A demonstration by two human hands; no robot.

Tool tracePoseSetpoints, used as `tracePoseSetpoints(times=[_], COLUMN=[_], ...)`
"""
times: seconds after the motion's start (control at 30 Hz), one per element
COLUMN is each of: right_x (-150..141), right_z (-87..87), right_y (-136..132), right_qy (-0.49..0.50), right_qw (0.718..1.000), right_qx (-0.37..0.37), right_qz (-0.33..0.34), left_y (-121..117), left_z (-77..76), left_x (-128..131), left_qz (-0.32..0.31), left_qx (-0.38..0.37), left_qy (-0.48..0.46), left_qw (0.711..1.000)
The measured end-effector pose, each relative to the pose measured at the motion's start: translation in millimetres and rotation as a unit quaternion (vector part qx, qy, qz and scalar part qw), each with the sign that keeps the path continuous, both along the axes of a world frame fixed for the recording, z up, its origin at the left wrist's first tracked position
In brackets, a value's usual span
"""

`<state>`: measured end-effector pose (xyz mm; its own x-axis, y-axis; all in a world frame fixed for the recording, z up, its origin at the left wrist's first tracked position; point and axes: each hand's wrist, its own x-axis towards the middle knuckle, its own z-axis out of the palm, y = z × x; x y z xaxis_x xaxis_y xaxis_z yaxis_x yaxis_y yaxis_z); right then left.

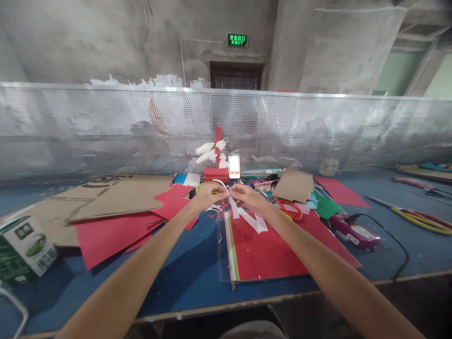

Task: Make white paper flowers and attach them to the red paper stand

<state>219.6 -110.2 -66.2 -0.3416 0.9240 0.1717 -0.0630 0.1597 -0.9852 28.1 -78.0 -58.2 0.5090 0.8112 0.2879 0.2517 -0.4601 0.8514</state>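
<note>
My left hand (211,195) and my right hand (247,196) meet in the middle of the view, fingertips pinched together on a narrow white paper strip (233,207). One end curls up above the left fingers; the rest hangs down between the hands. A folded white length (257,225) lies below my right hand on a pack of red paper (271,254) with coloured sheet edges along its left side. Behind my left hand, a yellow roll of tape (202,188) is partly covered. Red-handled scissors (291,210) rest beside my right wrist.
Cardboard (123,197) and cut red paper (116,235) cover the left, near a green-white carton (26,249). On the right are a purple corded tool (355,233) and long yellow-red-handled shears (416,219). A phone (234,166) and perforated metal screen (275,132) stand behind.
</note>
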Motion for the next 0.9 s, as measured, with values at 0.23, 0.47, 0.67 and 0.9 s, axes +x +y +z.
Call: tracePoseSetpoints(times=[0.23, 0.47, 0.67, 0.9], right_x=[-1, -3, -2, -2], right_z=[3.6, 2.9, -5.0, -2.1], right_y=[-4, -2, 8, 4], right_qy=[-0.005, -0.068, -0.204, -0.26], right_qw=[1.0, 0.992, 0.942, 0.909], right_qx=[0.004, 0.075, 0.24, 0.293], right_qz=[0.004, -0.081, -0.117, -0.141], left_y=[2, -1, -5, -4], left_z=[-1.0, 0.1, 0.5, 0.3], left_x=[0, 2, 4, 5], left_qz=[0.008, 0.044, 0.067, 0.067], left_qx=[-0.001, 0.084, 0.127, 0.109], left_qy=[0.009, 0.066, 0.115, 0.112], left_qw=[1.0, 0.993, 0.983, 0.985])
